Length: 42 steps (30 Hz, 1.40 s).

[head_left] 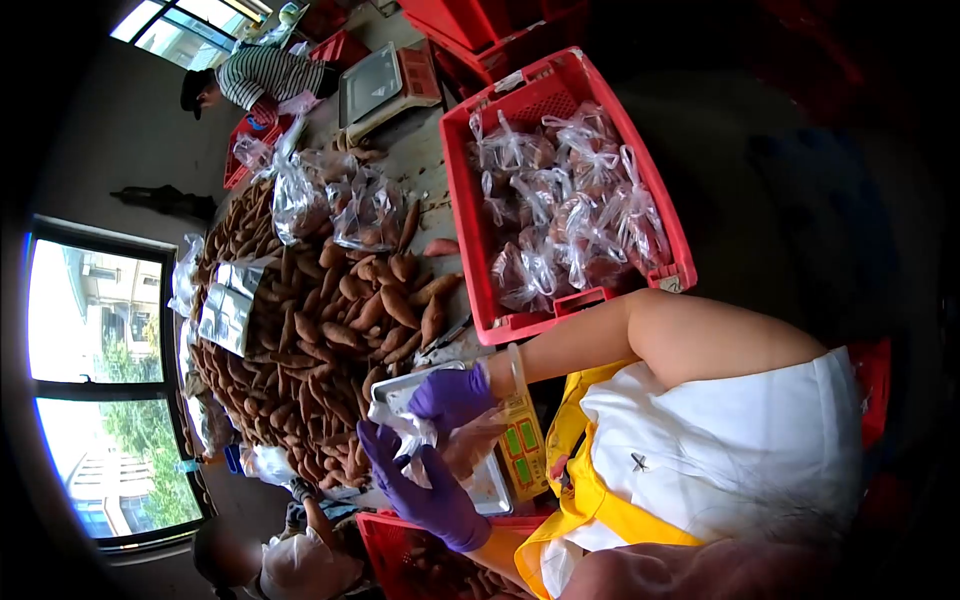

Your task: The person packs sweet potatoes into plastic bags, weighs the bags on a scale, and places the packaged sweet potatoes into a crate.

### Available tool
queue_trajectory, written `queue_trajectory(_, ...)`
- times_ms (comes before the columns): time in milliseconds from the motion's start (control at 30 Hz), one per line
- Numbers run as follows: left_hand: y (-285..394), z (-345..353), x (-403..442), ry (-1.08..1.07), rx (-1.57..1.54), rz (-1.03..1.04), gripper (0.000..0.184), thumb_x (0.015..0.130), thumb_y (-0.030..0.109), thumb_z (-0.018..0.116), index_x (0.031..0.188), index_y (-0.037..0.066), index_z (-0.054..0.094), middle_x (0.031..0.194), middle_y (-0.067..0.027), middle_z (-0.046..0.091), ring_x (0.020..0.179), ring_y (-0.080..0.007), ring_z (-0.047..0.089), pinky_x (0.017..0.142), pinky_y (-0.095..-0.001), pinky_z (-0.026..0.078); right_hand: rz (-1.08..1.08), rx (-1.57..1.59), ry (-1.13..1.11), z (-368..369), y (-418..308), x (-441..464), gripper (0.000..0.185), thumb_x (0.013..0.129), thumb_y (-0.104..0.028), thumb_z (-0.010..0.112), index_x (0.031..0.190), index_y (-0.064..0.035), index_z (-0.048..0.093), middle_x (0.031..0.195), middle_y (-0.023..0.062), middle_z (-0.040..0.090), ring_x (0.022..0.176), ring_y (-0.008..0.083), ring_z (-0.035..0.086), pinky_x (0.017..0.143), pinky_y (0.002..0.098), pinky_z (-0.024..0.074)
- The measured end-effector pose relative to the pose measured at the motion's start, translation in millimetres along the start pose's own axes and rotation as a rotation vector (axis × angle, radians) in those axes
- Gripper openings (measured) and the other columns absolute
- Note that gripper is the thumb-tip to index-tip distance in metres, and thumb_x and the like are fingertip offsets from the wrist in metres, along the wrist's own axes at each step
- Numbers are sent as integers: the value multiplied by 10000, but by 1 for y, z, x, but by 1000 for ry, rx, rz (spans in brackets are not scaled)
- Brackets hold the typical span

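The view is turned on its side. Both my hands wear purple gloves and meet over a clear plastic bag (415, 432) with sweet potatoes (472, 445) in its lower part. My right hand (452, 397), the upper one in the picture, is closed on the gathered top of the bag. Below it, my left hand (425, 497) curves its fingers and thumb around the bag's thin film; its exact grip is partly hidden. The bag rests over the metal tray of a yellow scale (522, 445) with green displays.
A large heap of loose sweet potatoes (310, 330) lies beyond my hands. A red crate (460, 230) of bagged sweet potatoes stands beside my right arm, another red crate (385, 545) by my left. Further off are a second scale (372, 85) and two people (270, 78).
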<state>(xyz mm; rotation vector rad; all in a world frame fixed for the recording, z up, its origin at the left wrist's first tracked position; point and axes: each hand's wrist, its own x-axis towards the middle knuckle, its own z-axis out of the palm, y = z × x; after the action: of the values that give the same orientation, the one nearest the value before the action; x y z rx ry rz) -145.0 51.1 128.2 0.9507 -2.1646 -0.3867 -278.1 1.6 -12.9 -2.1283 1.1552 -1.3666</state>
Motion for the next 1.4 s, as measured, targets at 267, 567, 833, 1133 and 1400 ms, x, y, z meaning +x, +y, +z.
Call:
queue_trajectory(267, -44, 11, -70, 16, -111, -300, 428, 891, -44, 524, 1315, 4, 545, 1103, -121, 668, 854, -177, 645, 768, -274, 500, 658, 302, 790, -176, 139, -100, 118, 868, -136, 603, 929, -55, 663, 920, 134, 693, 805, 202, 645, 761, 326, 517)
queue_trajectory(567, -41, 15, -113, 52, -339, -767, 315, 907, -39, 515, 1203, -26, 623, 951, -114, 703, 793, -129, 623, 729, -250, 493, 937, -421, 1137, -349, 273, -168, 258, 871, -243, 580, 1025, -56, 668, 936, 163, 698, 873, 320, 675, 769, 390, 514)
queue_trajectory(833, -46, 32, -139, 75, -479, -820, 278, 925, -22, 532, 1187, -38, 623, 1052, -123, 690, 853, -146, 650, 774, -263, 515, 1538, -789, 257, -283, 342, -242, 534, 949, -307, 433, 1466, -221, 328, 1338, 230, 509, 1218, 416, 509, 1034, 475, 397)
queue_trajectory(1133, -58, 24, -165, 74, -588, -941, 284, 939, -8, 526, 1209, -43, 607, 1157, -101, 654, 947, -148, 649, 837, -256, 503, 1141, -1262, -337, -232, 291, -107, 262, 862, -242, 546, 1014, -138, 733, 1176, 99, 654, 1195, 319, 540, 977, 534, 377)
queue_trajectory(1400, -82, 12, -178, 135, -539, -896, 289, 929, -5, 551, 1209, -6, 627, 1011, -76, 694, 911, -129, 654, 849, -250, 495, 493, -529, -95, -99, 248, 26, 375, 801, -318, 607, 1097, -88, 609, 1011, 214, 661, 942, 406, 622, 836, 477, 493)
